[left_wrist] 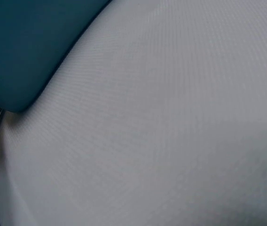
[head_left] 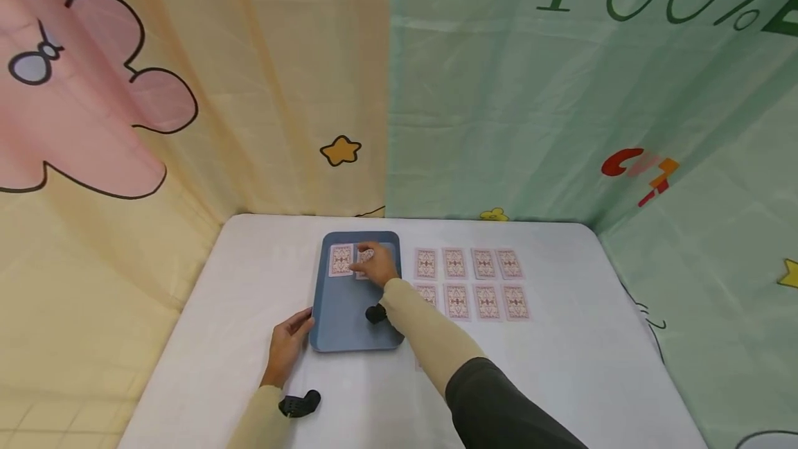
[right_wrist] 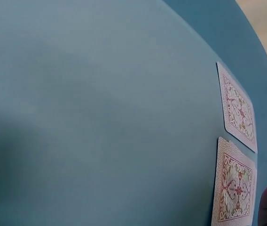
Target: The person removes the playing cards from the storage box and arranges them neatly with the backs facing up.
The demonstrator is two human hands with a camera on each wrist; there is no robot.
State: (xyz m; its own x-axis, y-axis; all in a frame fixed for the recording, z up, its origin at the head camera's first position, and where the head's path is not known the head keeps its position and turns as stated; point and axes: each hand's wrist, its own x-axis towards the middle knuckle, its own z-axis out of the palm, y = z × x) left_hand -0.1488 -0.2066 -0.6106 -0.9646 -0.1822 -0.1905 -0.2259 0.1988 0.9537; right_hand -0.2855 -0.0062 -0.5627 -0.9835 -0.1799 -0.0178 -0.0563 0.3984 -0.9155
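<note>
A blue-grey tray (head_left: 349,324) lies on the table, with playing cards face down near its far edge. My right hand (head_left: 377,265) is over the tray, thumb and index finger spread beside the right playing card (right_wrist: 236,190), which it partly covers in the head view. In the right wrist view that card shows an offset edge, perhaps a second card under it. The left playing card (head_left: 341,260) lies beside it, untouched. My left hand (head_left: 288,346) touches the tray's left rim with extended fingers; the left wrist view shows mostly the tray's corner (left_wrist: 25,56).
Right of the tray, several face-down cards (head_left: 457,302) lie in rows on the white table (head_left: 580,366). My right forearm (head_left: 430,324) crosses over part of them, and a card edge shows below it. Printed curtains (head_left: 299,89) hang behind the table.
</note>
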